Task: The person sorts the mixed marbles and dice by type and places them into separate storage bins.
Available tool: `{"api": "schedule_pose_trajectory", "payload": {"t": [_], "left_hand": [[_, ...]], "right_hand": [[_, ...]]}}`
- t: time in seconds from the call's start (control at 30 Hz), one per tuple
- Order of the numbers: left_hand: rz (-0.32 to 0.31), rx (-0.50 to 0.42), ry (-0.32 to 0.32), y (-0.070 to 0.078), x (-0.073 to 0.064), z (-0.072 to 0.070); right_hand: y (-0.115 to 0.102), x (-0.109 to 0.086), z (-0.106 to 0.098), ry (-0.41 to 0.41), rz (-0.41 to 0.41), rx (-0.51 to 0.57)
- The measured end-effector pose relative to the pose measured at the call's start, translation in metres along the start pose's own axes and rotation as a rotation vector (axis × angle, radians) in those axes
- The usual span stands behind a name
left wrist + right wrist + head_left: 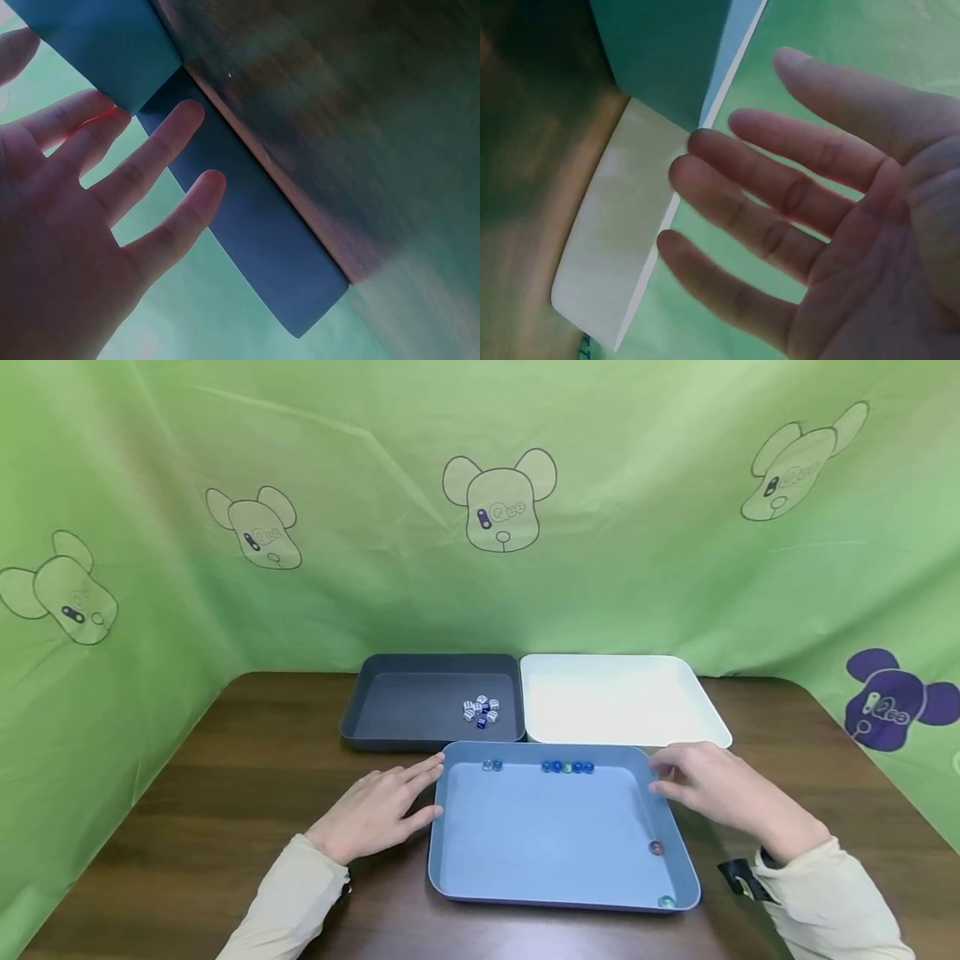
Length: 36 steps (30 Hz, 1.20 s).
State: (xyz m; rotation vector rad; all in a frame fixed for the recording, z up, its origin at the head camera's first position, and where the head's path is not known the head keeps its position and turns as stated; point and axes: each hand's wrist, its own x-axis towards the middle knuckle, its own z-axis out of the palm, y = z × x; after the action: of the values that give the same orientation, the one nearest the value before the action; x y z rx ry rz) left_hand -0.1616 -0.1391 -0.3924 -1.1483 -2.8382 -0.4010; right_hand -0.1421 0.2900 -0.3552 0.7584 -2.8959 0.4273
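A light blue tray (540, 835) lies in front of me between both hands. Along its far wall sits a row of blue marbles (557, 767) with a green marble (567, 767) among them, and two more marbles (498, 765) lie left of that row. A reddish-brown marble (656, 847) is near the right wall, a pale green marble (667, 902) in the near right corner. My left hand (378, 810) has its fingertips at the tray's left rim, fingers straight and spread. At the far right rim is my right hand (708, 781), its fingers loosely bent in the right wrist view.
Behind the blue tray stand a dark grey tray (405, 710) holding several white and blue dice (480, 708), and a white tray (615, 702). All stand on a brown wooden table (247, 760). A green curtain (375, 585) hangs behind and beside the table.
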Motion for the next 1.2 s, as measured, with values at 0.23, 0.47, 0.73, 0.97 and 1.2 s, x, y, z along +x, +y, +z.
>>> {"api": "schedule_pose_trajectory", "payload": {"t": [0.23, 0.47, 0.73, 0.97, 1.2], "left_hand": [[-0.002, -0.008, -0.006, -0.002, -0.005, -0.001], [0.004, -0.014, -0.002, -0.001, -0.006, -0.001], [0.019, -0.014, 0.022, -0.001, -0.003, -0.003], [0.027, -0.034, 0.033, -0.003, -0.003, -0.002], [0.030, -0.054, 0.028, -0.004, -0.003, -0.001]], "right_hand": [[-0.005, 0.001, 0.013, -0.084, -0.008, 0.055], [-0.010, 0.000, 0.015, -0.069, 0.042, 0.072], [-0.015, 0.000, 0.007, -0.221, 0.158, 0.229], [-0.015, 0.001, 0.006, -0.199, 0.166, 0.315], [-0.010, 0.002, 0.003, -0.227, 0.186, 0.442]]}}
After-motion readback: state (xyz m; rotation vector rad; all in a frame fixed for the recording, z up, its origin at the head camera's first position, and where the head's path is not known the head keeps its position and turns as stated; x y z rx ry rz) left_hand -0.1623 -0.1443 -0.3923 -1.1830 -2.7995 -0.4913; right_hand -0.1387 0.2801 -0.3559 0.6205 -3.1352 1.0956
